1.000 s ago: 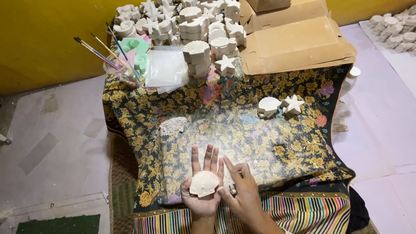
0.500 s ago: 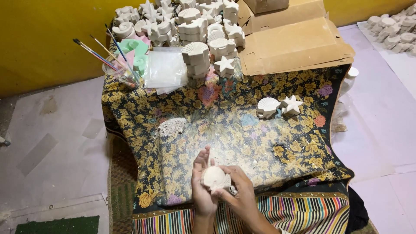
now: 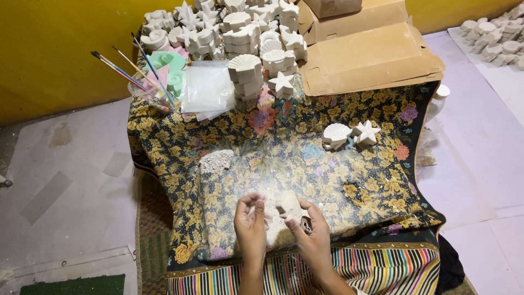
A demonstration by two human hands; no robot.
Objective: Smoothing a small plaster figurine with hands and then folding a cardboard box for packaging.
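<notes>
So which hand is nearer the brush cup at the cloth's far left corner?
Left. The left hand sits on the cup's side of the cloth, below and slightly right of it. The right hand, gripping a white cast piece, is farther right.

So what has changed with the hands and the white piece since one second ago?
The white cast piece lay on the flat left hand a second ago. Now it stands between both hands, and the right hand grips it from the side. The left fingers have curled up. The shell and star on the floral cloth stayed where they were.
</notes>
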